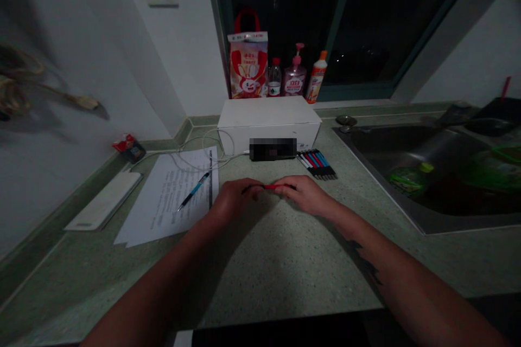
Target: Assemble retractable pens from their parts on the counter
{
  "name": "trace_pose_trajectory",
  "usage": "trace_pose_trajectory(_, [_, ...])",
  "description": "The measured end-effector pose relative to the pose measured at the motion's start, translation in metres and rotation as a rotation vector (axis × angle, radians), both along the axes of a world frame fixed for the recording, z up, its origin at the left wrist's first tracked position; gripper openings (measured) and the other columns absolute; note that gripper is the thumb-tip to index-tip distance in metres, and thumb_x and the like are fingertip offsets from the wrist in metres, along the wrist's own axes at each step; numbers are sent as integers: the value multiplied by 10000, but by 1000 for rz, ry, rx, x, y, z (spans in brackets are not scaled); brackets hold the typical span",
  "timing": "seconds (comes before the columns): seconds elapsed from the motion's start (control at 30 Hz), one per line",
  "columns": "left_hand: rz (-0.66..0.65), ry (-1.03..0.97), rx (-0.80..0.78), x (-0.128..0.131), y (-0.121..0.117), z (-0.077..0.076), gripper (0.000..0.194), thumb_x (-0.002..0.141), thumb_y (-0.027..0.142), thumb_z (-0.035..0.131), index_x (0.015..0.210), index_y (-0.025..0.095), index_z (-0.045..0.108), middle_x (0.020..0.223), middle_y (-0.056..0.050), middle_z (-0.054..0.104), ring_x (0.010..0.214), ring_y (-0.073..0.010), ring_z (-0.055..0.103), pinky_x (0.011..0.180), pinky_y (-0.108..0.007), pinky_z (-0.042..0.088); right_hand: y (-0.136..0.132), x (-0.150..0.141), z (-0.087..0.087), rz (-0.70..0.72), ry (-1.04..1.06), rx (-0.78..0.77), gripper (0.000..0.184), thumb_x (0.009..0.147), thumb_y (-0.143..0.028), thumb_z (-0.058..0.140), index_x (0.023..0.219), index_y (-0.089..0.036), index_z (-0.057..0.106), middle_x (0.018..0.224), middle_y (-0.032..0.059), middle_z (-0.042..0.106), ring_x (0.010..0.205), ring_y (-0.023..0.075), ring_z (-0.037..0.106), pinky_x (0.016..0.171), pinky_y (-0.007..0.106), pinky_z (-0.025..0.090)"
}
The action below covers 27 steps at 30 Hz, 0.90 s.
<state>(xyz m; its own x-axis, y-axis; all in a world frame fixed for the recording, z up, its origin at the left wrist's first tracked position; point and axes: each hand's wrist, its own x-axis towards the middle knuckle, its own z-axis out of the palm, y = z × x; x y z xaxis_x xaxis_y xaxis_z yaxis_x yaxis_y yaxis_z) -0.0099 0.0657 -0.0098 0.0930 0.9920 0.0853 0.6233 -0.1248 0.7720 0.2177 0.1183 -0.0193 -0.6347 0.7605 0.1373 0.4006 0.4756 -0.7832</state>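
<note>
From the head camera I see my left hand (236, 199) and right hand (305, 195) closed together on a red pen (268, 187), held over the speckled green surface (277, 265). A row of pens (316, 164) lies ahead, just beside a white box (268, 122). To the left, a blue pen (194, 190) rests on sheets of paper (171, 200). To the right sits a steel sink (407, 173), and bottles (295, 78) stand before the dark window (374, 16).

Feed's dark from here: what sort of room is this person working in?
Probably a home kitchen: a stainless steel sink is set into a speckled green countertop, and a pump bottle stands on the windowsill behind it.
</note>
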Motion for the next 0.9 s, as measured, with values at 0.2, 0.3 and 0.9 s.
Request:
trace_pose_trajectory(0.2, [29, -63, -41, 4, 0, -2, 286, 912, 339, 561, 945, 193, 804, 711, -31, 751, 695, -191, 673, 698, -303, 495, 2, 2, 0, -29, 1, 129, 163, 949, -307, 662, 1014, -209, 775, 960, 70, 753, 872, 211, 676, 796, 323, 477])
trace_pose_trajectory(0.3, [19, -49, -2, 3, 2, -7, 241, 890, 298, 595, 982, 217, 802, 849, -37, 791, 807, -203, 704, 784, -317, 518, 4, 1, -4, -24, -20, 90, 245, 1006, -338, 570, 945, -197, 761, 892, 61, 737, 842, 206, 669, 771, 313, 478])
trace_pose_trajectory(0.9, [-17, 63, 87, 8, 1, -19, 204, 911, 225, 635, 1028, 240, 802, 1020, -50, 809, 955, -230, 729, 908, -367, 548, 3, -6, -15, -28, 33, -24, 156, 936, -300, 649, 999, -191, 740, 936, 56, 733, 853, 190, 667, 767, 301, 492])
